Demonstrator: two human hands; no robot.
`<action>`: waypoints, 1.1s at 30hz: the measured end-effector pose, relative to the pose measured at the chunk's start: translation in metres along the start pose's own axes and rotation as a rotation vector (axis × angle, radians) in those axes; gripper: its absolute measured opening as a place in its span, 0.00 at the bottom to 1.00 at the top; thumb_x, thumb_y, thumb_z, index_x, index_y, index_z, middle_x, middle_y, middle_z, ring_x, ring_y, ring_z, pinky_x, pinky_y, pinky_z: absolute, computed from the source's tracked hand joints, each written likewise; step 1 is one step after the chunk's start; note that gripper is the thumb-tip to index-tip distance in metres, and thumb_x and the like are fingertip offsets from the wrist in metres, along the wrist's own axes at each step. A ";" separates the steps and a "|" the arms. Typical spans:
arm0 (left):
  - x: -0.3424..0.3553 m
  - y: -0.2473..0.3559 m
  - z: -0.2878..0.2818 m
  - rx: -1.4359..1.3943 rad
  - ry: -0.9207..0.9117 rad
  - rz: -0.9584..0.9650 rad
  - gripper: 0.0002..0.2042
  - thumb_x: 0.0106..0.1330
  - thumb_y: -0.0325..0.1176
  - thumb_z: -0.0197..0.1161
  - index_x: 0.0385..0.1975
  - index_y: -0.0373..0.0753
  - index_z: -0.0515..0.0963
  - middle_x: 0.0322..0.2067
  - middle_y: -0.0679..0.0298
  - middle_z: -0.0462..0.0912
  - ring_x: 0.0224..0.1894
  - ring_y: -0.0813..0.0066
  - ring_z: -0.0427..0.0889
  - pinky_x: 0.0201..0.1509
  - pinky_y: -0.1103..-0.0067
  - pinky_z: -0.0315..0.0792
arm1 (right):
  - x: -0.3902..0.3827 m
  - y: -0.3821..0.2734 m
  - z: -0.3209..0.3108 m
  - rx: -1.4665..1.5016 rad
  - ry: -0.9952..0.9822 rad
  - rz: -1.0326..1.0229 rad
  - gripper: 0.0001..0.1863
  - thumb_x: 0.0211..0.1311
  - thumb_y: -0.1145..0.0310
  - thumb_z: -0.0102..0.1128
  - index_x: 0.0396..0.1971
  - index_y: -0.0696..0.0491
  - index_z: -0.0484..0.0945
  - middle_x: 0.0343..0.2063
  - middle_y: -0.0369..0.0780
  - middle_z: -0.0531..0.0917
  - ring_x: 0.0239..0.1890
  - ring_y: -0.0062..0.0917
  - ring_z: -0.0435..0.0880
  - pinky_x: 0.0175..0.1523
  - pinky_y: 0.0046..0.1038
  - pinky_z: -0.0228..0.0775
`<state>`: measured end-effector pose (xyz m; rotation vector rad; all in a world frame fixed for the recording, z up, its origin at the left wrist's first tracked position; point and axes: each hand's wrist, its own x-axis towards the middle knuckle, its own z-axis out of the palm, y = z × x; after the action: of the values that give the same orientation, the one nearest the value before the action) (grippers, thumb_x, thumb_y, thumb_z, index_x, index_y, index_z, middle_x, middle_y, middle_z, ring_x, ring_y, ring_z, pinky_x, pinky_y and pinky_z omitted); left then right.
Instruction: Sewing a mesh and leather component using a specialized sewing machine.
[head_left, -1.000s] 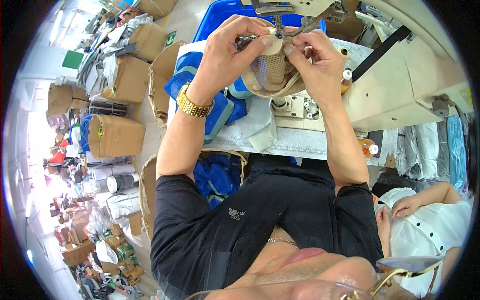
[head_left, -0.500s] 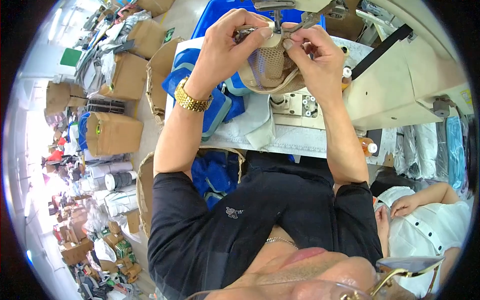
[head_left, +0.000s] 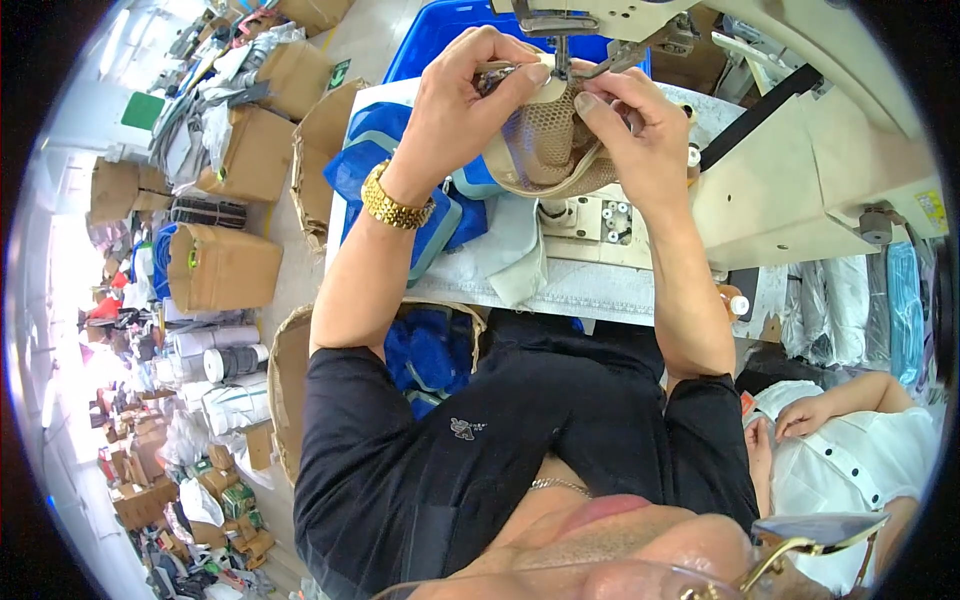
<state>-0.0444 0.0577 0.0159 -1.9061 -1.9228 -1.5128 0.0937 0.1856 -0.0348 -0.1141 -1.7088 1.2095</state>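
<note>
A tan mesh pouch (head_left: 545,140) with a piped rim hangs under the head of a sewing machine, its top edge at the presser foot (head_left: 562,58). My left hand (head_left: 472,95) pinches that edge on the left, thumb pressed on a cream-coloured patch (head_left: 551,92). On the other side my right hand (head_left: 640,125) is closed on the mesh, with thumb and forefinger close to the foot. Both hands hide part of the pouch's edge. The needle's tip cannot be made out.
Blue pouches (head_left: 370,150) lie left on the white table (head_left: 600,285); more blue pieces (head_left: 430,345) fill a carton below. A blue bin (head_left: 425,40) stands behind. The machine's arm (head_left: 820,165) fills the right, where a person in white (head_left: 840,450) sits. Cartons (head_left: 225,265) line the left.
The whole view has shifted slightly. My hands keep their hold at the presser foot, and the right fingers have shifted a little on the mesh.
</note>
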 end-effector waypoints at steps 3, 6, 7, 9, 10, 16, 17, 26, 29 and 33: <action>0.006 0.004 0.002 0.014 0.007 0.002 0.07 0.59 0.30 0.66 0.33 0.35 0.78 0.38 0.60 0.82 0.40 0.72 0.81 0.43 0.79 0.74 | 0.005 -0.002 -0.004 -0.023 0.005 -0.025 0.07 0.50 0.77 0.64 0.31 0.56 0.80 0.29 0.32 0.77 0.28 0.13 0.72 0.31 0.17 0.63; 0.008 0.009 0.002 0.024 -0.001 -0.041 0.08 0.59 0.30 0.66 0.33 0.34 0.78 0.38 0.60 0.82 0.39 0.73 0.81 0.43 0.80 0.74 | 0.006 -0.003 -0.005 -0.028 0.000 -0.027 0.07 0.50 0.78 0.64 0.31 0.56 0.79 0.29 0.32 0.78 0.29 0.14 0.73 0.31 0.17 0.63; 0.009 0.009 0.002 0.006 0.015 -0.026 0.08 0.59 0.30 0.66 0.33 0.34 0.78 0.38 0.60 0.82 0.39 0.73 0.81 0.43 0.80 0.74 | 0.006 -0.004 -0.004 -0.008 0.002 -0.004 0.07 0.50 0.78 0.64 0.31 0.56 0.79 0.29 0.32 0.78 0.29 0.14 0.73 0.32 0.18 0.63; 0.009 0.010 0.001 -0.007 0.007 0.019 0.08 0.59 0.30 0.66 0.33 0.34 0.78 0.37 0.60 0.82 0.39 0.74 0.81 0.43 0.80 0.74 | 0.005 -0.005 -0.003 0.008 0.003 -0.015 0.07 0.50 0.78 0.64 0.32 0.56 0.79 0.29 0.32 0.78 0.29 0.14 0.74 0.32 0.18 0.63; 0.009 0.009 0.000 -0.007 0.008 0.019 0.08 0.59 0.30 0.66 0.33 0.34 0.78 0.37 0.60 0.82 0.39 0.74 0.81 0.43 0.80 0.74 | 0.005 -0.005 -0.003 0.027 0.035 0.006 0.07 0.50 0.78 0.64 0.32 0.56 0.79 0.29 0.32 0.78 0.29 0.14 0.74 0.32 0.18 0.63; 0.007 0.003 -0.006 -0.032 0.013 0.041 0.08 0.61 0.31 0.65 0.33 0.34 0.78 0.37 0.61 0.82 0.37 0.76 0.80 0.41 0.81 0.73 | 0.005 -0.011 0.002 0.002 0.014 0.011 0.06 0.50 0.76 0.65 0.30 0.56 0.80 0.29 0.31 0.79 0.30 0.14 0.75 0.32 0.18 0.63; 0.005 0.002 -0.007 -0.045 0.012 0.006 0.08 0.61 0.31 0.65 0.33 0.34 0.78 0.37 0.62 0.82 0.37 0.77 0.80 0.41 0.81 0.73 | 0.005 -0.012 0.003 0.002 -0.003 -0.005 0.06 0.50 0.76 0.65 0.30 0.56 0.80 0.29 0.31 0.79 0.30 0.14 0.75 0.32 0.18 0.63; 0.000 0.004 -0.010 -0.063 0.022 -0.053 0.08 0.61 0.32 0.65 0.33 0.34 0.77 0.35 0.63 0.81 0.35 0.80 0.79 0.39 0.83 0.73 | 0.003 -0.016 0.007 -0.033 -0.036 0.107 0.07 0.52 0.73 0.64 0.32 0.56 0.82 0.28 0.32 0.80 0.31 0.15 0.76 0.33 0.19 0.63; 0.000 0.003 -0.007 -0.028 0.041 -0.060 0.08 0.60 0.32 0.65 0.32 0.34 0.77 0.34 0.64 0.81 0.35 0.79 0.78 0.38 0.82 0.72 | 0.003 -0.015 0.003 0.001 -0.056 0.081 0.08 0.52 0.72 0.64 0.33 0.56 0.82 0.29 0.33 0.80 0.31 0.16 0.76 0.34 0.19 0.64; -0.001 -0.002 0.000 -0.039 0.087 -0.029 0.08 0.59 0.31 0.66 0.31 0.34 0.77 0.32 0.63 0.80 0.34 0.76 0.78 0.38 0.81 0.71 | 0.002 -0.014 -0.001 0.005 -0.088 0.068 0.09 0.53 0.70 0.64 0.34 0.57 0.82 0.29 0.34 0.80 0.32 0.17 0.76 0.34 0.20 0.64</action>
<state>-0.0459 0.0575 0.0143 -1.8022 -1.9059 -1.6241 0.0998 0.1806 -0.0227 -0.1184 -1.7904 1.2855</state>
